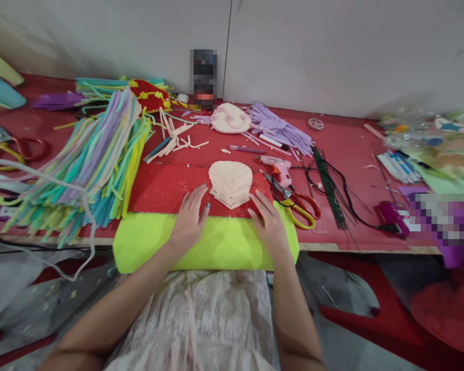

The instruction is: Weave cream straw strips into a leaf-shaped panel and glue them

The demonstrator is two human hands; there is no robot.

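A cream leaf-shaped piece [231, 183] made of pipe cleaners in a chevron pattern lies flat on a red board [158, 190]. My left hand [191, 216] rests to its left, fingers stretched out, on the board and the bright yellow-green sheet [143, 239] at the table edge. On the other side, my right hand [268, 219] lies with fingers spread, its fingertips close to the piece's lower right edge; whether they touch it I cannot tell. Neither hand holds anything. Right of the piece lie a pink glue gun [280, 169] and red-and-yellow-handled scissors [301, 208].
A large bundle of pastel pipe cleaners [77, 159] covers the table's left side. Behind the leaf piece sit a round cream-and-pink piece [231, 118] and purple pipe cleaners [280, 129]. A phone [204, 77] leans on the wall. Dark green stems [330, 190] and a black cable [350, 198] lie at right.
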